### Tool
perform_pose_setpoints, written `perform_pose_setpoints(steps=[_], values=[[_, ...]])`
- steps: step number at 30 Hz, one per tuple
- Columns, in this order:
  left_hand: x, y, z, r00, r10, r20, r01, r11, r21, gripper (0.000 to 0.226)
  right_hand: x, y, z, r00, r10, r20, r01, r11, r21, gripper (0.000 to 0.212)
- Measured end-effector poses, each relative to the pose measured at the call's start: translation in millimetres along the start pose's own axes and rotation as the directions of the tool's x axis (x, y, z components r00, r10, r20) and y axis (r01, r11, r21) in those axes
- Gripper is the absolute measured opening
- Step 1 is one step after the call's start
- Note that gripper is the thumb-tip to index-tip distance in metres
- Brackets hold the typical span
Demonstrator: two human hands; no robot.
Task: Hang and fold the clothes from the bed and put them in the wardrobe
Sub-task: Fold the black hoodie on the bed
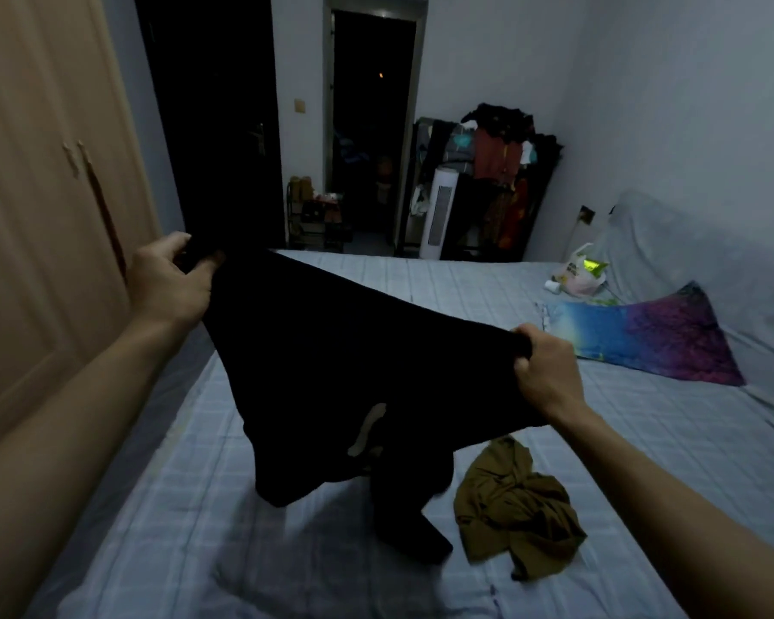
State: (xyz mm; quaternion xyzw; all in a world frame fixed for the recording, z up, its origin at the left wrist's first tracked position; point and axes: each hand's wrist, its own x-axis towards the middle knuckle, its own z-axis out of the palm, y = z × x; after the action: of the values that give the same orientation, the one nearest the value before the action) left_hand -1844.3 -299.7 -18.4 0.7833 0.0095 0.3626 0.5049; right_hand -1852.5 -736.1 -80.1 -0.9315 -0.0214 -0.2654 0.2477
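Observation:
A black garment (331,377) with a pale mark on its front hangs stretched above the bed (465,288). My left hand (170,279) pinches its upper left corner and my right hand (546,368) grips its right corner. Its lower end droops and touches the sheet. An olive-brown garment (514,507) lies crumpled on the bed to the right of it. The beige wardrobe (41,194) stands at the left with its doors closed.
A colourful pillow (644,332) and a plastic bag (577,274) lie near the head of the bed at right. A full clothes rack (497,180) and a white tower appliance (441,212) stand by the far wall beside a dark doorway (367,127).

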Motion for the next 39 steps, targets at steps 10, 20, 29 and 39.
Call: perform_pose_setpoints(steps=[10,20,29,39], values=[[3.3,114.1,-30.3,0.97,0.065,-0.234,-0.084,0.994,-0.073,0.012,56.0,-18.7,-126.3,0.886,-0.335,-0.319,0.381,0.92,0.093,0.017],[-4.9,210.4,-36.3,0.887,0.194,-0.418,-0.213,0.977,0.001,0.008,75.8,-24.1,-207.3,0.752,-0.411,-0.516,0.567,0.802,0.188,0.013],[28.2,162.0,1.0,0.947,0.099,-0.306,-0.116,0.993,-0.038,0.009,120.4,-10.2,-176.9,0.799,-0.397,-0.451,0.534,0.813,0.231,0.011],[177.6,57.7,128.7,0.981,-0.026,-0.192,0.014,0.998,-0.063,0.014,296.0,6.8,-50.2,0.902,-0.261,-0.345,0.32,0.939,0.127,0.007]])
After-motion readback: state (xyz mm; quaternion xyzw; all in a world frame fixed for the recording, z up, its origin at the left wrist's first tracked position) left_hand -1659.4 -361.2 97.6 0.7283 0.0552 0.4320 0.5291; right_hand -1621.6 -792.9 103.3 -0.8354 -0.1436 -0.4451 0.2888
